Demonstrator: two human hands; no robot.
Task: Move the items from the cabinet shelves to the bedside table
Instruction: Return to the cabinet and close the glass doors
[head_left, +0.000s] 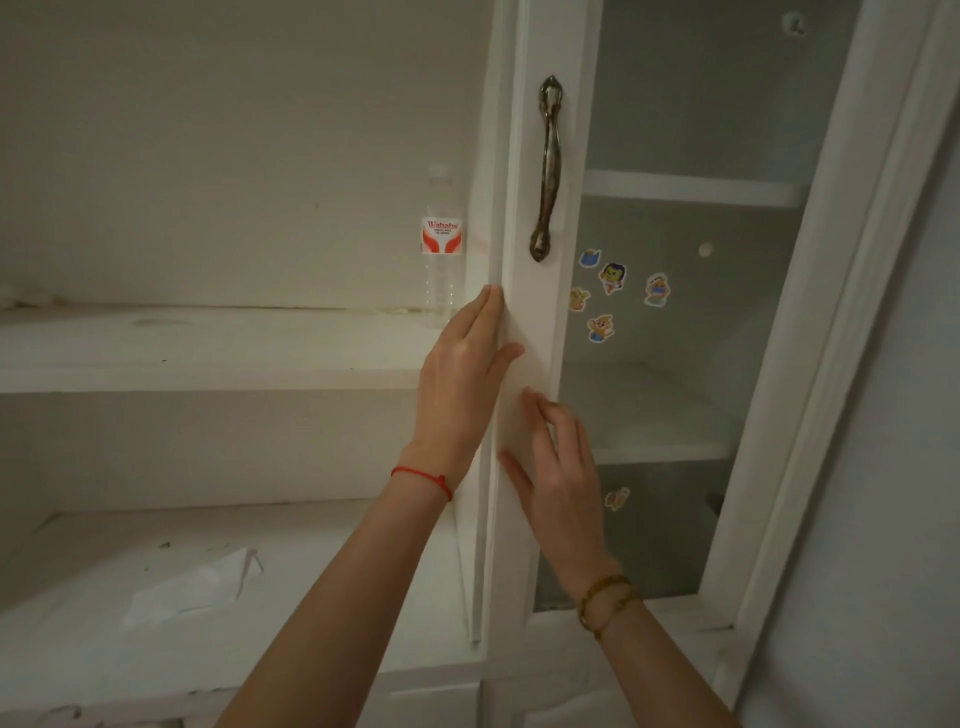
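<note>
Two hands, left (462, 374) and right (558, 467), press spread-fingered on one door frame (530, 312); one bottle (440, 249) shelved.

Door frame (524, 291) crowds bottle (440, 244); left shelf (208, 343) open.

A metal handle (546, 169) is at the upper centre of the frame. Cartoon stickers (613, 277) are at the centre right.

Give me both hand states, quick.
Left hand: open, fingers curled round the cabinet door edge, holding nothing else.
Right hand: open, flat against the door, empty.
</note>
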